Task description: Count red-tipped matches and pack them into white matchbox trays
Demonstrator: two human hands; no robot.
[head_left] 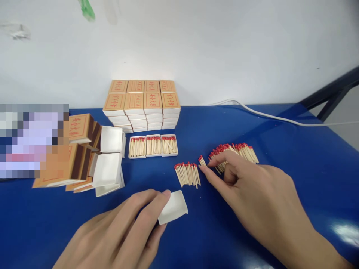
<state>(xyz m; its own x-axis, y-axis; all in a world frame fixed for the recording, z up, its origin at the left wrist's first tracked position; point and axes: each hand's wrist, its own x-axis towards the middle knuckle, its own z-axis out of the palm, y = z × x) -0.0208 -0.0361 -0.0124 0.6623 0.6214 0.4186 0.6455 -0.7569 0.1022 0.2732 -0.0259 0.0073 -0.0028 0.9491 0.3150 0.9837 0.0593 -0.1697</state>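
Note:
My left hand [129, 224] grips an empty white matchbox tray [174, 206] by its left end, low over the blue table. My right hand [252, 186] pinches a few red-tipped matches [202, 160] between thumb and forefinger. Just left of those fingertips, a small row of matches [187, 174] lies on the table with the red heads pointing away from me. Behind my right hand spreads a larger pile of matches [244, 151], partly hidden by the fingers.
Three match-filled trays [153, 145] stand side by side in front of stacked matchboxes [141, 102]. Empty white trays [108, 170] and orange sleeves [75, 160] lie at the left, beside a blurred-out object [28, 142]. A white cable [260, 113] crosses the back of the blue table [280, 142].

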